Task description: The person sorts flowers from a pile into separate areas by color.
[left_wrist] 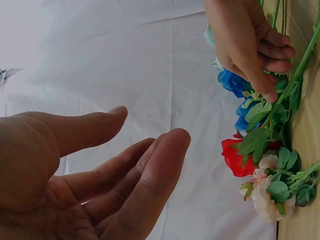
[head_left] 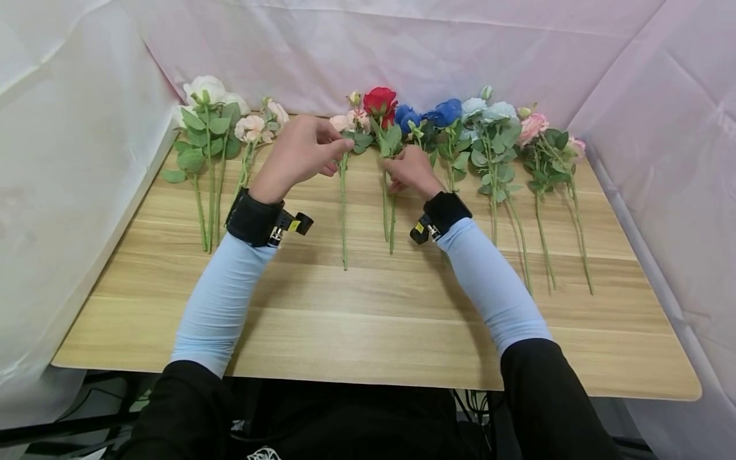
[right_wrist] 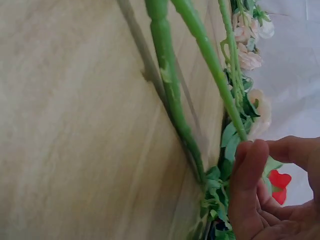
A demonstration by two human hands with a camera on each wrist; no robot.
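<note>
My right hand (head_left: 413,171) pinches the green stem (right_wrist: 220,75) of a red rose (head_left: 380,102) between thumb and fingertips, just below its leaves. The red bloom shows partly behind those fingers in the right wrist view. My left hand (head_left: 301,156) is raised above the table, thumb and fingers apart, holding nothing. Nearest to it is a pale pink flower (head_left: 349,121) whose single stem lies toward me. Blue flowers (head_left: 444,113) lie just right of the red rose, their stems partly hidden by my right hand and wrist.
White roses (head_left: 206,89) and peach flowers (head_left: 251,128) lie at the left of the wooden table (head_left: 368,338). On the right are light blue flowers (head_left: 499,111) and pink flowers (head_left: 533,126). White cloth (head_left: 368,45) hangs behind and on both sides.
</note>
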